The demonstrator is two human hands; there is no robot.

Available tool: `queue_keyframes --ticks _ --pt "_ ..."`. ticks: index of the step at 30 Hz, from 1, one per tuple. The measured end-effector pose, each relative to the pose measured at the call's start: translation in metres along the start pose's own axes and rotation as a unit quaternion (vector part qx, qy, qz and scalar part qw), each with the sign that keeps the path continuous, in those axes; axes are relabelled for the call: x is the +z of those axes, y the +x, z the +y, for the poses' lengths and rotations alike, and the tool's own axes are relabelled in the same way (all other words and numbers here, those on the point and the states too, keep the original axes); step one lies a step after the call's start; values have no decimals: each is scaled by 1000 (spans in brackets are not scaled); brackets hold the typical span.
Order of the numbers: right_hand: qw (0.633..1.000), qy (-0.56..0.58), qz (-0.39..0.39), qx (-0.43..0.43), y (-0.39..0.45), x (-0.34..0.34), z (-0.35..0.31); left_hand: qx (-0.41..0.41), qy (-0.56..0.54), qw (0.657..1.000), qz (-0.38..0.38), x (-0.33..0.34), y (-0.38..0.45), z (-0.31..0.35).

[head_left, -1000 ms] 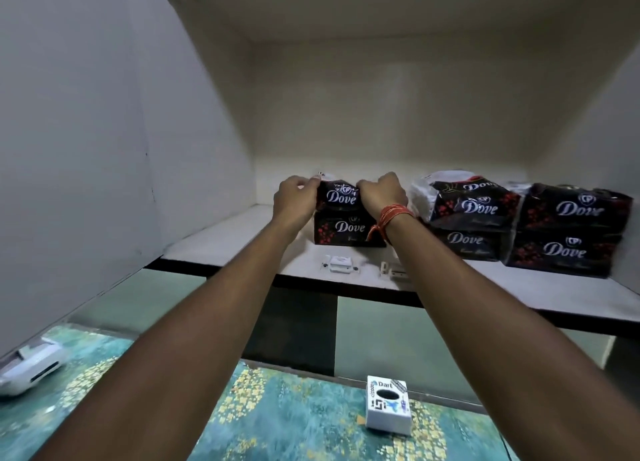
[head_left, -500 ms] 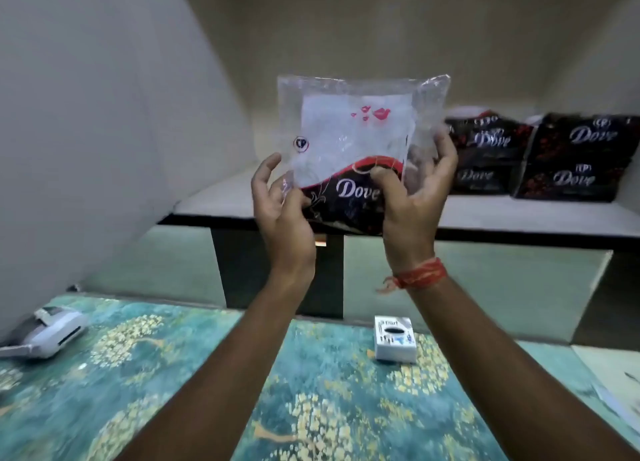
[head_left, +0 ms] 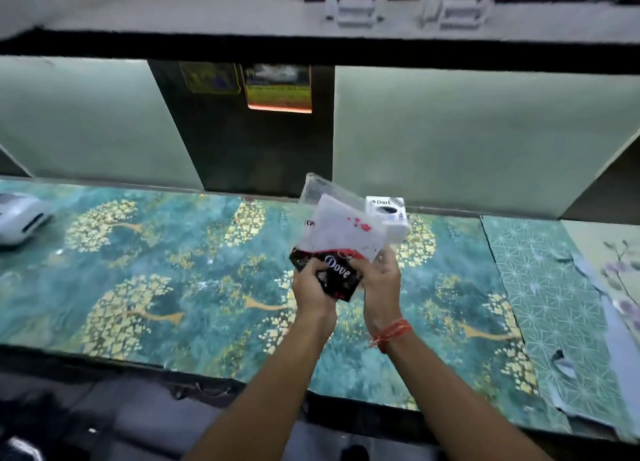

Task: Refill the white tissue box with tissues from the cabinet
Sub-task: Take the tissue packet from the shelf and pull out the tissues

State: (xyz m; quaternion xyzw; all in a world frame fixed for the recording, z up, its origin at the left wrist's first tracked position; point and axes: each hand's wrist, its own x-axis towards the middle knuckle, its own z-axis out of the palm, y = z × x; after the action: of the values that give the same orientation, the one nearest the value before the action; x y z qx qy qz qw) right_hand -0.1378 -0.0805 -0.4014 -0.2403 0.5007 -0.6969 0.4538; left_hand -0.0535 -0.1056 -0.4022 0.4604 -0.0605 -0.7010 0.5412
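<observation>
Two hands hold one tissue pack (head_left: 341, 242) up over the counter (head_left: 173, 270). The pack is a soft, shiny plastic bag. Its top part is see-through, with a flat white stack of tissues inside and small red marks on it. Its bottom part is black with white letters. The pack leans to the right. The left hand (head_left: 311, 287) is curled tight on the black bottom corner, fingers pressed into the plastic. The right hand (head_left: 381, 280) grips the pack's lower right edge, thumb on one side and fingers closed on the other. A red thread band (head_left: 393, 332) goes round the right wrist.

Just behind the pack sits the white tissue box (head_left: 389, 215), a small cube with a dark oval hole on top. The pack covers part of it.

The counter is flat and smooth, blue-green with gold tree shapes. At its right end lies a paler sheet (head_left: 554, 305) with thin star lines and torn edges. A rounded white thing (head_left: 20, 218) sits at the far left. Up top is a white shelf (head_left: 207, 14) with a black front edge, holding two small white blocks (head_left: 356, 10).
</observation>
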Motion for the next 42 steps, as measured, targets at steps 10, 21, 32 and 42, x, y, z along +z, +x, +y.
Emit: queue_keyframes --ticks 10,21,32,42 --pt "907 -341 53 -242 99 -38 15 2 134 983 127 -47 97 -20" --pt "859 -381 -255 226 149 -28 61 -91 204 966 126 -52 132 -10" --pt "886 -196 -216 360 151 -30 86 -144 326 931 73 -53 169 0" --pt "888 -203 -197 362 148 -48 105 -163 355 917 81 -54 171 0"
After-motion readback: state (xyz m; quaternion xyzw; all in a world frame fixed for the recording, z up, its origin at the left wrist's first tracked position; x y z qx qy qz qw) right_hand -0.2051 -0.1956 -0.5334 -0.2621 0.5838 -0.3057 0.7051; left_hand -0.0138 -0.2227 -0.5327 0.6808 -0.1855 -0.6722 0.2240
